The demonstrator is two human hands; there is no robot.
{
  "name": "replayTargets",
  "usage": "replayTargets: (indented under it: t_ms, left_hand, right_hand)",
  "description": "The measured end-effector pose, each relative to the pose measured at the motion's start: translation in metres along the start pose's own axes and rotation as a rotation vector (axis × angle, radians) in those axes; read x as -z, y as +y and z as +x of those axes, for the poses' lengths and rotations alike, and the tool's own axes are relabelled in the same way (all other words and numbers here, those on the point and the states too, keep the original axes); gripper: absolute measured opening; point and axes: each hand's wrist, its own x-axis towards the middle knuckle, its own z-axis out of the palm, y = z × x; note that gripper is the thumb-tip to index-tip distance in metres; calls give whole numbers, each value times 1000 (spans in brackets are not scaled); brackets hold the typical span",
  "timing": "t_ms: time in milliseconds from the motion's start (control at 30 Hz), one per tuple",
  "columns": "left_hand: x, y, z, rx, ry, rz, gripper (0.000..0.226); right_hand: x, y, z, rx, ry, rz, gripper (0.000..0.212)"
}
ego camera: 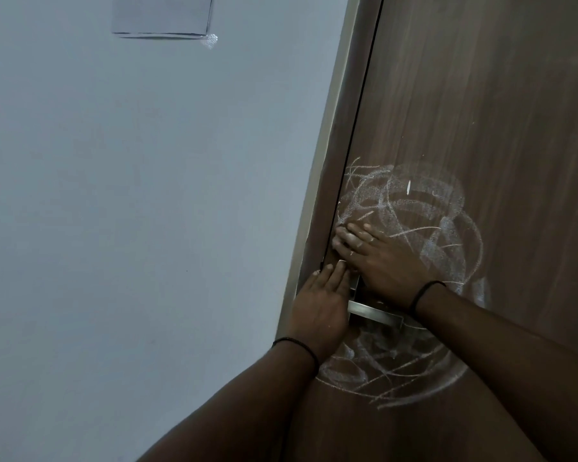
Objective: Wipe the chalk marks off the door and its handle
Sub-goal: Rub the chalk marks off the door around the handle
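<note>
Two flat hands (317, 306) (381, 258) on one chalk-scrawled door (498, 128).

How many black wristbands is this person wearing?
2: one black wristband on the left wrist below the door handle, another on the right wrist against the chalked door.

The flat left hand (317, 305) covers the inner end of the brushed-metal lever handle (374, 314). The frame's top edge crops the grey rectangular wall panel (162, 15).

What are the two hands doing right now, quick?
Left hand: open, flat by the door handle, holding nothing.
Right hand: open, flat on the chalk marks, holding nothing visible.
</note>
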Motion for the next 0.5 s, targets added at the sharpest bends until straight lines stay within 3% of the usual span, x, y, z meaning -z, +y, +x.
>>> replayTargets:
  t_ms: [100, 200, 367, 500]
  left_hand:
    - [2, 2, 3, 13, -33, 31, 56]
    - [5, 5, 5, 38, -50, 27, 55]
    - [8, 11, 8, 81, -112, 23, 63]
    - [8, 13, 9, 99, -155, 29, 68]
  right_hand:
    - [0, 2, 6, -110, 18, 37, 66]
    - [-3, -4, 20, -176, 39, 56, 59]
    - [-2, -1, -5, -67, -42, 46, 64]
    - [6, 11, -2, -219, 48, 57, 56]
